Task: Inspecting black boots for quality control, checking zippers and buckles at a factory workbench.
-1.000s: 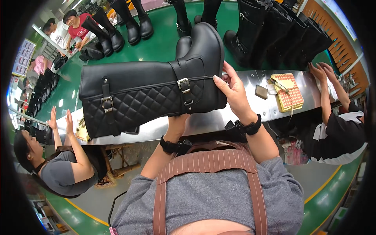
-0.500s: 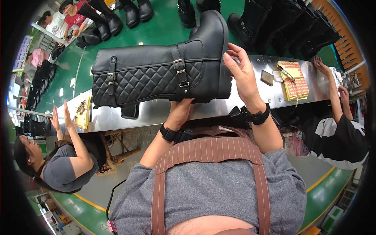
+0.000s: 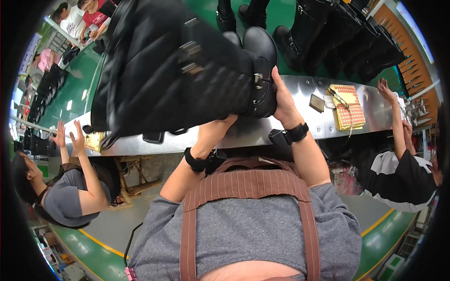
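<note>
A black boot (image 3: 154, 75) is raised over the bench, its wide shaft slanting to the left and smeared by motion. Its rounded toe (image 3: 260, 47) points away from me, and metal buckles (image 3: 258, 80) show on the straps. My left hand (image 3: 216, 131) holds it from below, with the fingertips hidden beneath the leather. Around the foot end on the right, my right hand (image 3: 284, 104) is closed, its fingers along the side. A second black toe (image 3: 232, 38) peeks out just behind; whether it belongs to another held boot I cannot tell.
More black boots (image 3: 323, 37) stand on the green surface at the back. On the metal bench (image 3: 300, 86) lie a small dark block (image 3: 317, 103), a patterned yellow-and-red stack (image 3: 348, 110) and a dark flat object (image 3: 153, 137). Co-workers' raised hands (image 3: 68, 138) are at the left, others at the right.
The boot has swung from lying sideways, quilted side up, to a raised slant with its shaft nearer me. My right hand, open beside the sole before, has closed on the foot end.
</note>
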{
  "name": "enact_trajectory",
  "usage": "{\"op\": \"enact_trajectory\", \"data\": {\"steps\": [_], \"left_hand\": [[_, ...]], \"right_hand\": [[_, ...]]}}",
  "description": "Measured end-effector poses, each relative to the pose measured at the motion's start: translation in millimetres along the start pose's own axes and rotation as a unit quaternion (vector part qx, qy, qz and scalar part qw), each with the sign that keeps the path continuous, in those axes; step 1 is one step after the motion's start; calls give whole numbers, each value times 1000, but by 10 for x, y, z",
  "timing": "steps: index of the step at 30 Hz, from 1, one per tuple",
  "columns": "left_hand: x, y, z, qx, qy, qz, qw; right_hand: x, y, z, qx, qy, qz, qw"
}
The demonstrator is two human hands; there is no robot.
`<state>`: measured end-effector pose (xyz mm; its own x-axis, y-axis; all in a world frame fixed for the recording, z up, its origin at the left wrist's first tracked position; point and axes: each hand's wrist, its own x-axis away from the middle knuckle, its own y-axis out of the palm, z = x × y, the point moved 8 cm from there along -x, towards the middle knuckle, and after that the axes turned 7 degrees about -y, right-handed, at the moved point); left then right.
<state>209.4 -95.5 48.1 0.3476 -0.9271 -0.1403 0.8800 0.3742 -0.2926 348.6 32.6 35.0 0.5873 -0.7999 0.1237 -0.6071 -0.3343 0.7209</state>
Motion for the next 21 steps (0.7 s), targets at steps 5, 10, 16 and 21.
{"op": "enact_trajectory", "data": {"steps": [5, 10, 16, 21], "left_hand": [[63, -61, 796, -228, 116, 76, 964], [-17, -184, 709, 281, 41, -3, 959], [-133, 307, 560, 318, -48, -193, 927], [-123, 375, 401, 352, -99, -203, 908]], "right_hand": [[-126, -461, 377, -195, -24, -20, 980], [-12, -535, 396, -114, -16, -25, 993], [332, -476, 510, -36, -31, -38, 998], [224, -417, 430, 6, -66, -44, 997]]}}
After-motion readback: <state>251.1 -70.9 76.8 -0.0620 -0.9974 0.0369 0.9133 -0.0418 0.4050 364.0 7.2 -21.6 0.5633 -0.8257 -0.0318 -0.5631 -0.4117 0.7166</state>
